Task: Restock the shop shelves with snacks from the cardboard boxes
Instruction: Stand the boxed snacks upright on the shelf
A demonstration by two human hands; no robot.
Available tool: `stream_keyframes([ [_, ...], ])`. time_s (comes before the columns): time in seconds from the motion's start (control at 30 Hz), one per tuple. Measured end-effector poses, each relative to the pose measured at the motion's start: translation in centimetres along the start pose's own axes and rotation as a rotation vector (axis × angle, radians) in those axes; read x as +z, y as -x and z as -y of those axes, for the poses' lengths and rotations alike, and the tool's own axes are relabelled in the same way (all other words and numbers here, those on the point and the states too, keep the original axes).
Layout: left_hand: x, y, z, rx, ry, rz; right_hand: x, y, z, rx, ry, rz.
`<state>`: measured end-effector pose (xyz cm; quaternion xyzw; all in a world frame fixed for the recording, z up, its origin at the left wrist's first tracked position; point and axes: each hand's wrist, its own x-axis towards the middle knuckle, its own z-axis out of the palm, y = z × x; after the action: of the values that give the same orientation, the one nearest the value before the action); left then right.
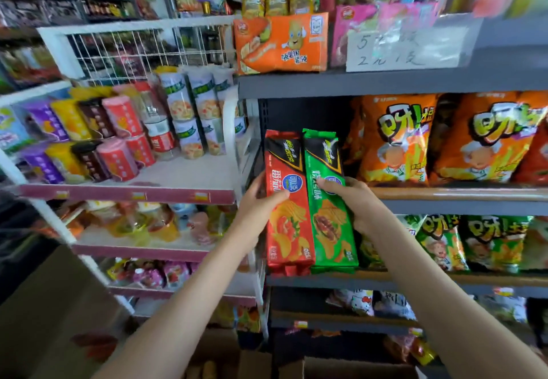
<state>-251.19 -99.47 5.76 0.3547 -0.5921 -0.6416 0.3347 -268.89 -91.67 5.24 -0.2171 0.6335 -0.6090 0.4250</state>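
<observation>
Crowded shelves [385, 82] ahead: your left hand [261, 201] grips the red pack [289, 230], right hand [355, 203] the green pack [330, 230], upright together, likely to fill that gap [305, 112].

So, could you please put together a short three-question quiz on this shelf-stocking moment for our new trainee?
1. True or false: the left hand grips the tall red crisp packet.
2. Which hand grips the tall green crisp packet? A: the left. B: the right hand. C: neither.
3. Fill in: the big puffy snack bags shelved to the right of the two packets are mostly ____ in colour.

Key: 1 true; 2 B; 3 orange.
</observation>
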Motion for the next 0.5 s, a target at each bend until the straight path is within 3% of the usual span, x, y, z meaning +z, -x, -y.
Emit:
stream_keyframes([
  [0.23,1.9,-7.1,-3.0,-0.004,-0.027,0.046,1.0,-3.7,4.2,0.042,0.023,-0.05],
  [0.4,2.3,-12.0,-4.4,0.051,0.028,-0.051,1.3,-7.5,6.9,-0.005,0.026,0.009],
  [0.5,2.6,-14.7,-4.3,0.123,0.025,-0.152,0.8,-11.9,7.7,-0.006,0.056,-0.056],
])
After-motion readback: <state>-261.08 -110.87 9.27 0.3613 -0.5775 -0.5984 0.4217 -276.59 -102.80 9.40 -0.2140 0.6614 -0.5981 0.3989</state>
